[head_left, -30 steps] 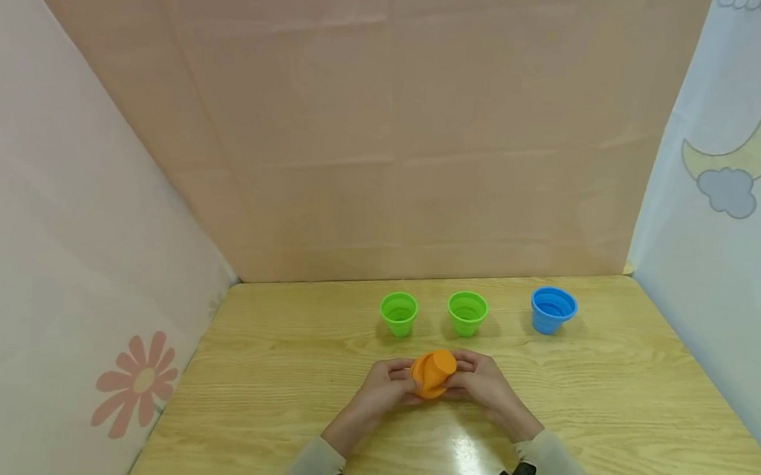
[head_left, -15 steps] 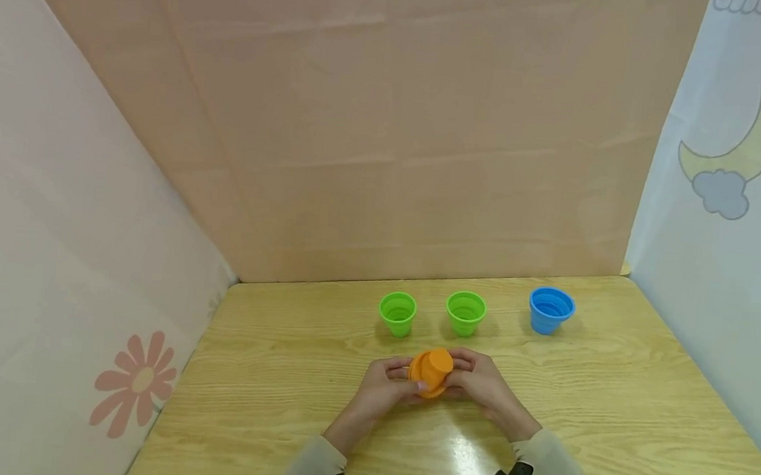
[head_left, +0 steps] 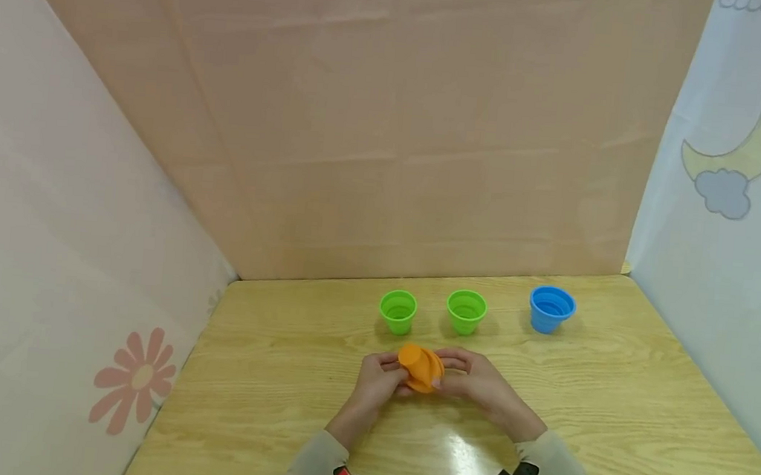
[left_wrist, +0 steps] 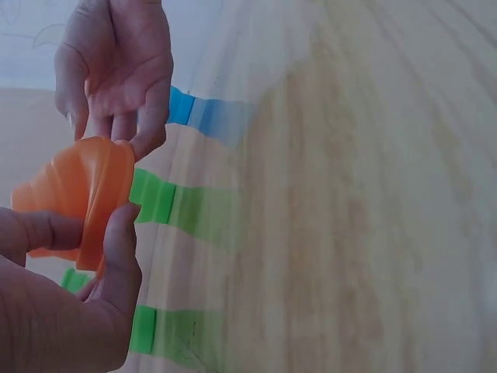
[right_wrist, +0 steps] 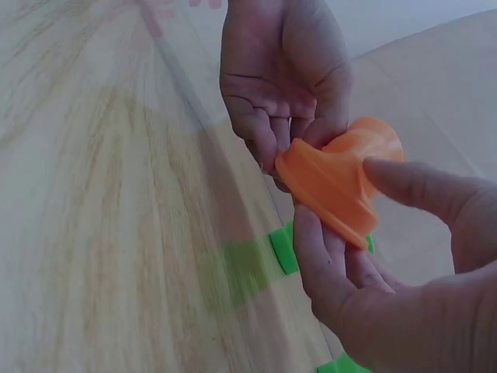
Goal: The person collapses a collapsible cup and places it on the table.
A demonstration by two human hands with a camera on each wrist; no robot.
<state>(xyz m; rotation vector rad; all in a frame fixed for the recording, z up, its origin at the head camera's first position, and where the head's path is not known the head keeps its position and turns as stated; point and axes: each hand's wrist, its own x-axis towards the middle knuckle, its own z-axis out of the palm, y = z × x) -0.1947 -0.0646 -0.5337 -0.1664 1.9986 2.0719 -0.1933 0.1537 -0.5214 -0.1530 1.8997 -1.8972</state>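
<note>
Pinching orange, tapered, rubbery-looking cup (head_left: pixel 422 369) in curled left hand (head_left: pixel 374 381) and right hand (head_left: pixel 480 384); possibly risking slippage through uneven pressure.

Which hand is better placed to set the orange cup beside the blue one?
Likely the right hand: like the left hand, it holds the orange cup, but it's nearer the blue cup.

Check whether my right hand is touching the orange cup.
Touching: the right wrist view shows your right hand pinching the orange cup between thumb and fingers.
</note>
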